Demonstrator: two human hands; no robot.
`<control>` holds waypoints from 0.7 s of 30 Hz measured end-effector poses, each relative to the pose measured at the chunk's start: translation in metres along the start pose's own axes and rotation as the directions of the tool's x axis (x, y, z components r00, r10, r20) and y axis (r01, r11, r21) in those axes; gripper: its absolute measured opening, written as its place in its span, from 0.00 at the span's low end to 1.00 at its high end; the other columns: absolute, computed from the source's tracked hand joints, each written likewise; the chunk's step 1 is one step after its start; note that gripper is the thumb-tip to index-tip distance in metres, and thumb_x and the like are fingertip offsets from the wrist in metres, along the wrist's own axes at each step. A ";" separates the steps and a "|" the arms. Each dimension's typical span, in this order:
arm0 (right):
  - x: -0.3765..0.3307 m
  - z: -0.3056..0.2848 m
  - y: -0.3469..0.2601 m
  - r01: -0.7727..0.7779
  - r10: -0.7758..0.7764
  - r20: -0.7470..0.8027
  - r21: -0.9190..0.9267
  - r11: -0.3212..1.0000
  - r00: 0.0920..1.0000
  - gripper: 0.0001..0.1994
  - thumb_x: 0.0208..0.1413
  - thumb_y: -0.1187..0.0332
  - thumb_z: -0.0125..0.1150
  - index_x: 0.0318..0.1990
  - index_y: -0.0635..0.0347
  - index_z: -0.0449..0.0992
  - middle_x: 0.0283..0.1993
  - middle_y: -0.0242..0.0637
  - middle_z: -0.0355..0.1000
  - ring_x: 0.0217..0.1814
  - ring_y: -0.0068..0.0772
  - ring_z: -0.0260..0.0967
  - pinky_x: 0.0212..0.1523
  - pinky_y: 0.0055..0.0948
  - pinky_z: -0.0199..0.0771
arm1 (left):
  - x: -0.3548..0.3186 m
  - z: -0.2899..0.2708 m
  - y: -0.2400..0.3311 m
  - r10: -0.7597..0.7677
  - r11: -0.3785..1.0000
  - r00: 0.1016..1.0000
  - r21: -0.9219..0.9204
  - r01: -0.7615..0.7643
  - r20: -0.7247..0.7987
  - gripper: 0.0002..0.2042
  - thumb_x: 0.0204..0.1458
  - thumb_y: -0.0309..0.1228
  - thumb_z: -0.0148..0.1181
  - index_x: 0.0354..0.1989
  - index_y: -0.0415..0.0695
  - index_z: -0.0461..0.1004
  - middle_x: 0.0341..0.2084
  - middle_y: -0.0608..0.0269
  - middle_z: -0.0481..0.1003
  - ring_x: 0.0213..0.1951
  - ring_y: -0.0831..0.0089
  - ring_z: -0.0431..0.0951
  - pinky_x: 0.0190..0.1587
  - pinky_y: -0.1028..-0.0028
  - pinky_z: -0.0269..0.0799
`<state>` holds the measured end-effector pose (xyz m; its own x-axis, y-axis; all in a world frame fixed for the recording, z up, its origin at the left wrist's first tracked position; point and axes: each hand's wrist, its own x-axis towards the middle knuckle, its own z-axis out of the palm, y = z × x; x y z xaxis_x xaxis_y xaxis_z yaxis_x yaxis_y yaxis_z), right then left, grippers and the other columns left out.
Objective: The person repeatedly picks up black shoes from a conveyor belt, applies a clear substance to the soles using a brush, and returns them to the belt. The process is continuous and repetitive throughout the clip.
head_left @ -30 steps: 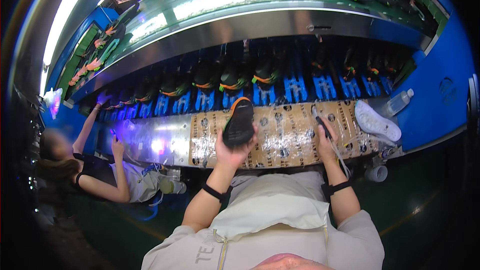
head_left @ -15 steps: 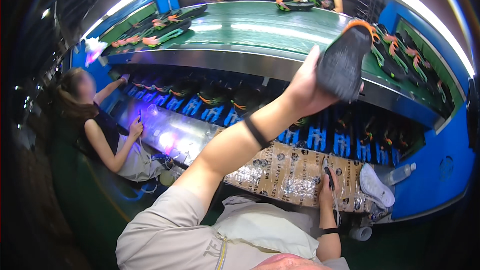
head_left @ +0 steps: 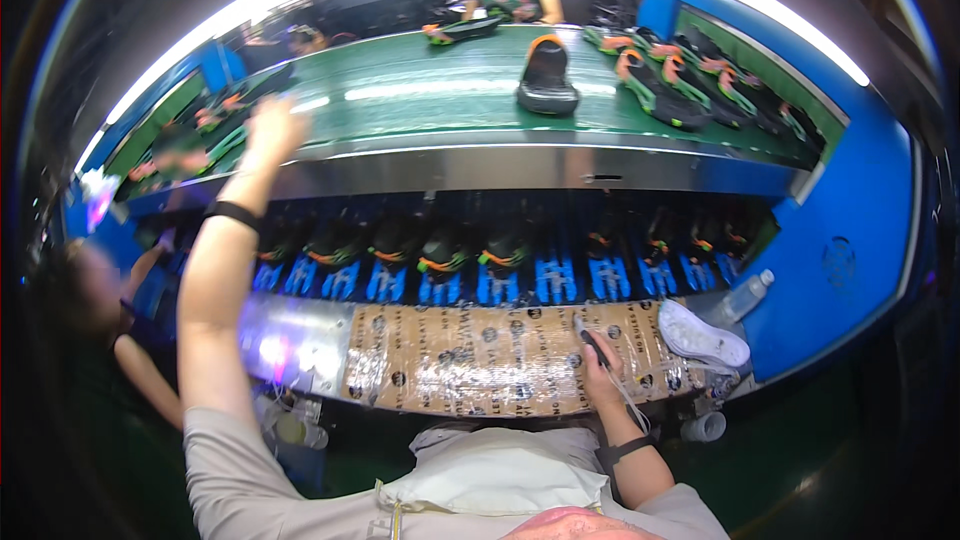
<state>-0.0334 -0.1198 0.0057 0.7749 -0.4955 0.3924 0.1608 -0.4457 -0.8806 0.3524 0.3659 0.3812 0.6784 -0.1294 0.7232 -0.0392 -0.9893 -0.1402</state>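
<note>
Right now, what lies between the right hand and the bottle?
In the head view, a white shoe-shaped piece lies between the right hand and the bottle, with cardboard nearer the hand.

Worktop (head_left: 310, 325): bare, reflective metal beside printed cardboard (head_left: 460, 360) under glossy clear film. Conveyor belt (head_left: 400, 105): smooth, glossy, edged by a metal rail (head_left: 480, 172) of soft sheen. Black shoe (head_left: 547, 75): faintly shiny. Bottle (head_left: 746, 298): smooth, translucent plastic. Side panel (head_left: 850, 230): smooth. Apron (head_left: 500, 472): matt, creased cloth.

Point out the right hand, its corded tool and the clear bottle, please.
Right hand (head_left: 604, 378): head view, back of hand.
Corded tool (head_left: 594, 345): head view, dark handle.
Clear bottle (head_left: 744, 299): head view, transparent body.
</note>
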 end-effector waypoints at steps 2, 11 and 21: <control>-0.001 -0.003 -0.002 -0.041 0.041 0.013 0.001 0.999 0.999 0.16 0.67 0.71 0.65 0.60 0.65 0.82 0.53 0.51 0.82 0.56 0.48 0.81 0.58 0.38 0.78 | 0.016 0.022 -0.075 -0.083 0.963 0.975 0.267 0.025 0.207 0.28 0.56 0.34 0.60 0.67 0.40 0.73 0.60 0.38 0.74 0.61 0.41 0.77 0.62 0.44 0.75; 0.003 0.008 -0.001 0.051 -0.051 0.015 -0.003 0.999 0.999 0.16 0.66 0.69 0.67 0.60 0.61 0.83 0.52 0.49 0.83 0.54 0.49 0.81 0.55 0.38 0.79 | -0.012 0.085 -0.310 0.070 0.876 0.992 0.470 -0.110 0.101 0.07 0.57 0.23 0.57 0.42 0.45 0.78 0.42 0.54 0.78 0.52 0.49 0.80 0.54 0.45 0.75; -0.002 -0.002 -0.001 0.029 -0.029 0.002 -0.072 0.997 1.000 0.17 0.67 0.67 0.67 0.60 0.62 0.82 0.56 0.51 0.82 0.57 0.51 0.81 0.58 0.39 0.79 | 0.028 0.117 -0.309 -0.053 0.991 0.934 -0.093 0.092 0.354 0.25 0.57 0.45 0.66 0.24 0.30 0.82 0.24 0.37 0.81 0.32 0.37 0.84 0.39 0.51 0.79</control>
<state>-0.0358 -0.1199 0.0060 0.7713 -0.4808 0.4170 0.1388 -0.5123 -0.8475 0.4697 0.6756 0.3655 0.8953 -0.0446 0.4432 -0.0450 -0.9989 -0.0098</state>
